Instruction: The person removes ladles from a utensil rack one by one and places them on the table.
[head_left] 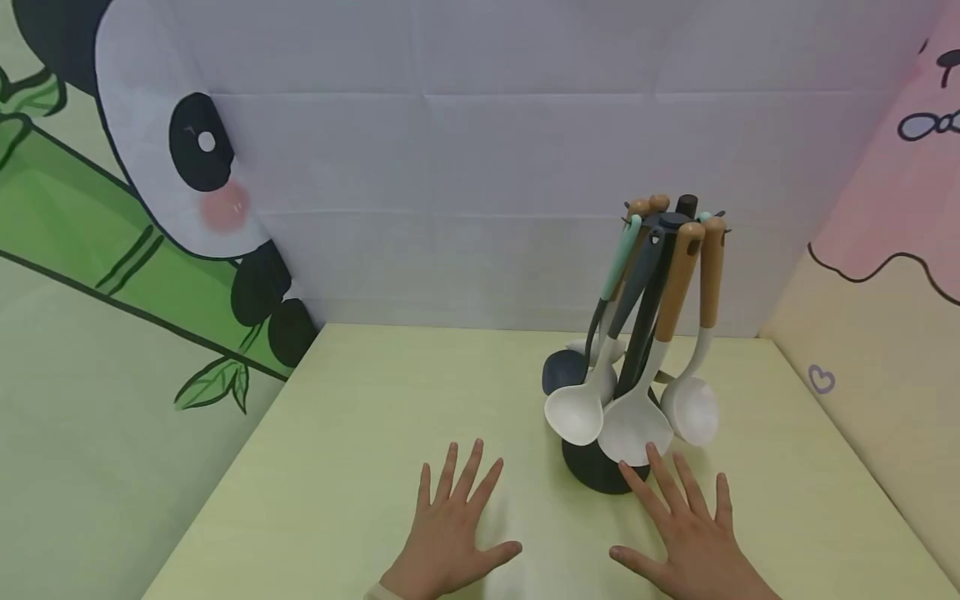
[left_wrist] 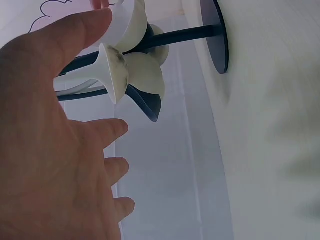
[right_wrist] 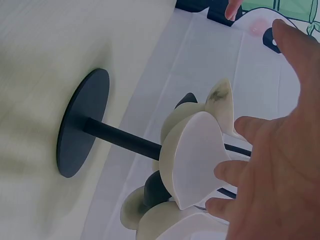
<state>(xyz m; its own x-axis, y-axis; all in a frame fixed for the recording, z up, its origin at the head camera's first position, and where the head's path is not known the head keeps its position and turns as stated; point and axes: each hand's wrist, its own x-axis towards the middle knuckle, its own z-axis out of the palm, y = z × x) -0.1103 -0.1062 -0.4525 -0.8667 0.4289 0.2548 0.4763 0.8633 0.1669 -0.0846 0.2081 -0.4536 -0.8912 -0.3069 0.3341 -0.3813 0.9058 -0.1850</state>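
Note:
A black stand [head_left: 597, 468] with a round base stands on the pale table, hung with several kitchen utensils. Among them are a white ladle [head_left: 574, 413] with a grey handle, a white turner [head_left: 636, 427] with a wooden handle and another white ladle [head_left: 691, 410]. My left hand [head_left: 450, 533], fingers straight and spread, is left of the stand and holds nothing. My right hand [head_left: 693, 533], also spread and empty, is in front of the stand; its fingertips overlap the base and turner in the head view, and contact cannot be told.
The pale table [head_left: 360, 417] reaches back to a light cloth [head_left: 450, 167]. A wall with a painted panda and bamboo [head_left: 97, 242] rises on the left, and a pink and cream wall [head_left: 885, 350] on the right.

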